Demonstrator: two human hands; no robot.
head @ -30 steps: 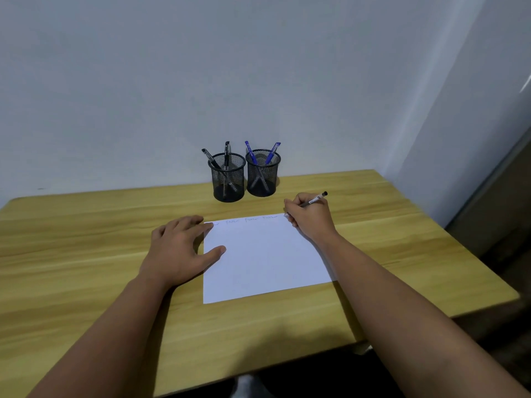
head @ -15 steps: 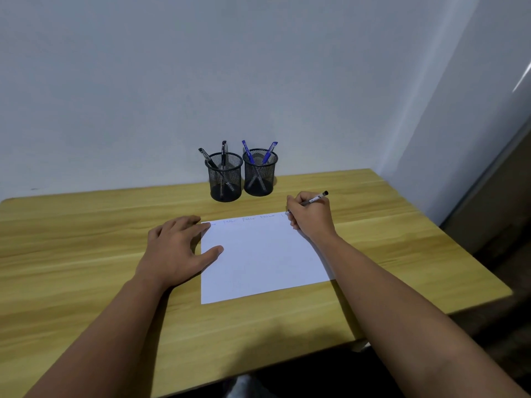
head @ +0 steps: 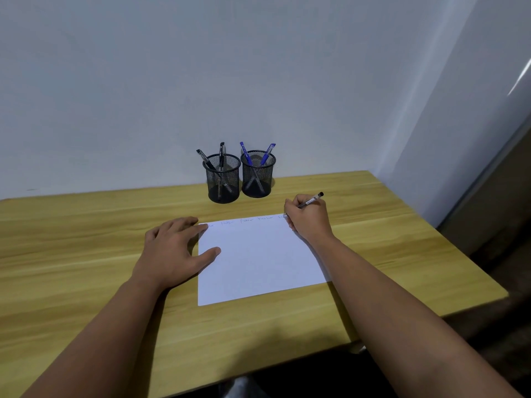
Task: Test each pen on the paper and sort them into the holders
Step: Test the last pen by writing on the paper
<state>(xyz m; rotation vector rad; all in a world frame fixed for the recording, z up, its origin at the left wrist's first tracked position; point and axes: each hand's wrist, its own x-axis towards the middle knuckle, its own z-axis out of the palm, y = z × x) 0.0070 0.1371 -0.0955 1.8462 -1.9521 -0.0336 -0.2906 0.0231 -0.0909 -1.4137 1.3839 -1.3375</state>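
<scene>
Writing at the paper's (head: 258,259) far right corner, the right hand (head: 311,221) grips a pen (head: 311,200).
Left hand (head: 172,252), fingers released, rests flat on the paper's left edge.

Black pen (head: 311,201) tip-down at white paper's (head: 258,259) far right corner.

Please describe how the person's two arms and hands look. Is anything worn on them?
Both forearms are bare up to the frame edge: no sleeves show. The left hand and the right hand wear no gloves, and no ring, watch or bracelet is visible. No markings show on either arm.
</scene>
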